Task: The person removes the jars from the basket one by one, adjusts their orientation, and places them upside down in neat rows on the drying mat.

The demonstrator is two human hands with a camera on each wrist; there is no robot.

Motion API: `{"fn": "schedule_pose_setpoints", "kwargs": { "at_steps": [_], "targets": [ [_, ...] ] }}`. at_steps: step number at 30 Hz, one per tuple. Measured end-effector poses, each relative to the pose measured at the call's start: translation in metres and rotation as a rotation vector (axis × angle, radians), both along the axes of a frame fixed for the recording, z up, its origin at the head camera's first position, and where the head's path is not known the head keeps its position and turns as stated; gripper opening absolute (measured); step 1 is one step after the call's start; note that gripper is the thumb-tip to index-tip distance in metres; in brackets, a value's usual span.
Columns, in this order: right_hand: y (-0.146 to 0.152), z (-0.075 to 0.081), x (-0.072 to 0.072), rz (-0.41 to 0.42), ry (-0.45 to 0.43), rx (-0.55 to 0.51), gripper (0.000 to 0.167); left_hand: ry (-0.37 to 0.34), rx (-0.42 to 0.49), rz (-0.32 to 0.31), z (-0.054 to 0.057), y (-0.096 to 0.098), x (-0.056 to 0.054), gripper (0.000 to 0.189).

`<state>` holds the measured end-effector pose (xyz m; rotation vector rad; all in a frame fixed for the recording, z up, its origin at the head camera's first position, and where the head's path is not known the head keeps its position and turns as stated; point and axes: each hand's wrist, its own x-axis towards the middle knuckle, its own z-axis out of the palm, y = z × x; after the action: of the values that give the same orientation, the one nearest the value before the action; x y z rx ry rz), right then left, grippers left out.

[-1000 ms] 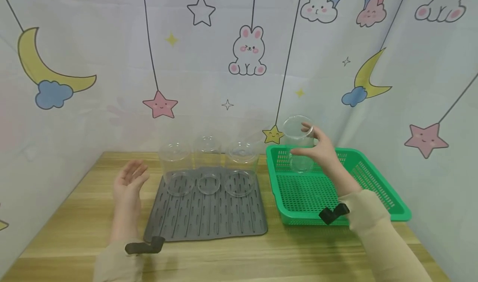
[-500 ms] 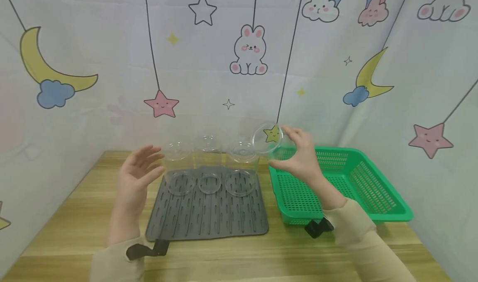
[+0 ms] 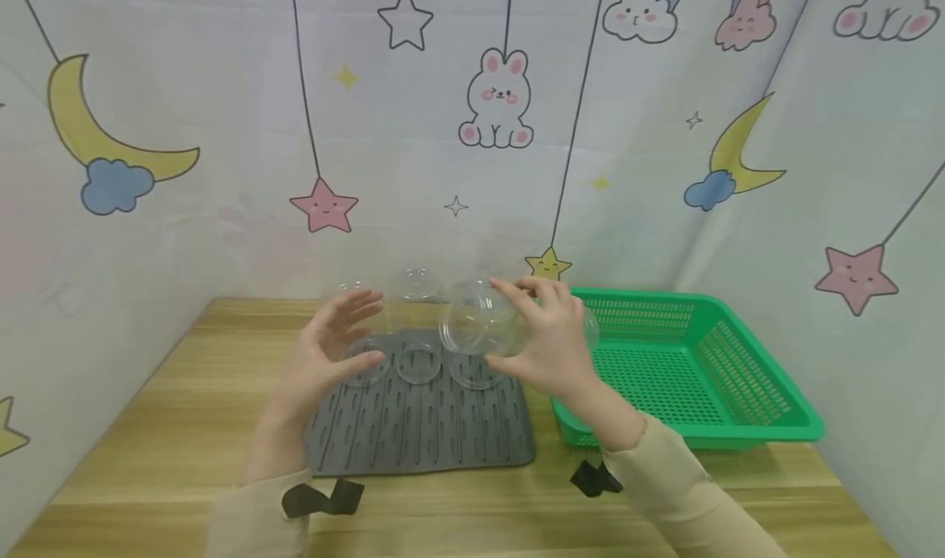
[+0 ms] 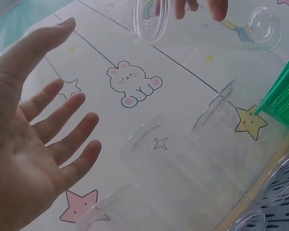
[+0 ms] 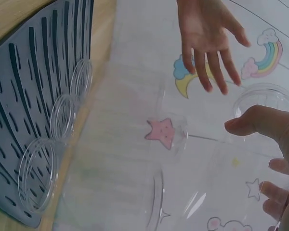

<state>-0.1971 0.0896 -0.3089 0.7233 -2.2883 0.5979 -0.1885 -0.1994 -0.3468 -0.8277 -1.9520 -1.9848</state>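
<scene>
My right hand [image 3: 554,336] grips a clear plastic cup [image 3: 467,326] tipped on its side, its mouth facing left, above the row of cups. Thumb and fingers wrap its wall in the left wrist view, where the cup's round base [image 4: 265,29] points right. My left hand [image 3: 317,361] is raised at the left, palm turned toward the cup, fingers spread and touching nothing held. Three similar clear cups stand along the back of a grey ribbed drying mat [image 3: 421,443]: left cup [image 3: 363,369], middle cup [image 3: 418,363], right cup [image 3: 476,375]. The left one is partly hidden behind my left hand.
A green perforated plastic basket [image 3: 738,433] sits right of the mat on the wooden table [image 3: 472,509]. Behind the table hangs a pale curtain [image 3: 413,148] printed with stars, moons and rabbits.
My right hand has carried the cup left from over the basket to above the mat, tipping it from upright onto its side. My left hand has moved right and up, toward the cup.
</scene>
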Motion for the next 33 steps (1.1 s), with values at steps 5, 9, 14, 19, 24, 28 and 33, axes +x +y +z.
{"fn": "schedule_pose_setpoints", "kwargs": {
  "at_steps": [5, 9, 14, 19, 24, 28, 33],
  "targets": [
    [-0.015, -0.008, 0.007, -0.032, 0.087, 0.096, 0.086, -0.029, -0.078, -0.005, -0.001, 0.009, -0.001, 0.075],
    [-0.027, -0.015, 0.013, -0.038, 0.145, 0.151, 0.084, -0.024, -0.121, -0.03, -0.002, 0.013, -0.003, 0.078],
    [-0.039, -0.02, 0.018, -0.035, 0.187, 0.215, 0.086, -0.023, -0.175, -0.146, -0.002, 0.017, -0.004, 0.087],
    [-0.044, -0.024, 0.021, -0.053, 0.197, 0.255, 0.088, -0.06, -0.213, -0.223, -0.002, 0.021, -0.001, 0.094],
    [-0.045, -0.026, 0.021, -0.077, 0.195, 0.273, 0.091, -0.097, -0.262, -0.171, -0.002, 0.03, 0.0, 0.092],
    [-0.045, -0.027, 0.021, -0.108, 0.21, 0.316, 0.091, -0.109, -0.279, -0.123, -0.004, 0.034, -0.001, 0.087],
    [-0.046, -0.03, 0.021, -0.132, 0.223, 0.357, 0.093, -0.121, -0.285, -0.077, -0.008, 0.035, -0.003, 0.078]
  ]
}}
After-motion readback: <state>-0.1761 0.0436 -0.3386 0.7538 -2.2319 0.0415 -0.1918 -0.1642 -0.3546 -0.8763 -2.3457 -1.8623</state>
